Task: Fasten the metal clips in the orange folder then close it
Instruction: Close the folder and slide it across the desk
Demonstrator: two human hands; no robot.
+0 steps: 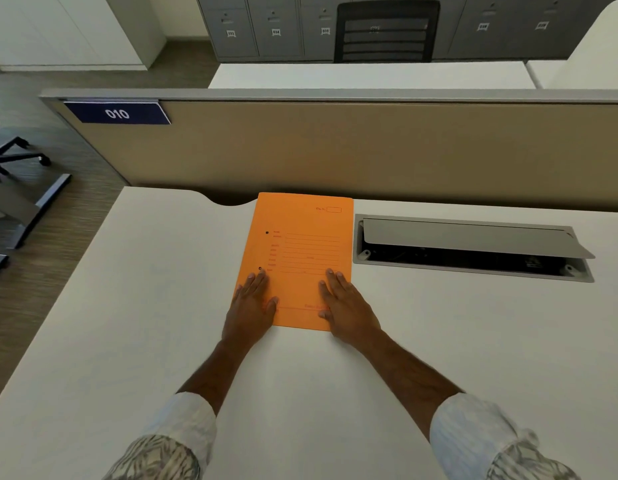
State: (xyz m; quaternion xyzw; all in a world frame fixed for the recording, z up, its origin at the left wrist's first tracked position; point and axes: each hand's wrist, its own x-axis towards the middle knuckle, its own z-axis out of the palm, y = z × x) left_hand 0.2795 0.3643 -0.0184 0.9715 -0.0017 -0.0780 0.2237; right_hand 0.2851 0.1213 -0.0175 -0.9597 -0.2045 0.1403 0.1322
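Orange folder (pixel 302 258) closed, flat on white worktop (pixel 127 306), centre, far edge near the divider panel (pixel 335 150) at 12 o'clock. Left hand (pixel 252 303) flat on its 7 o'clock corner, right hand (pixel 345 306) flat on 5 o'clock corner, fingers spread, gripping nothing. Open cable tray (pixel 470 247) at 3 o'clock of folder

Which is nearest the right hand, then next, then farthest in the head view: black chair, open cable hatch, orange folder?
1. Orange folder: under the right hand.
2. Open cable hatch: on the desk, to its right.
3. Black chair: beyond the partition.
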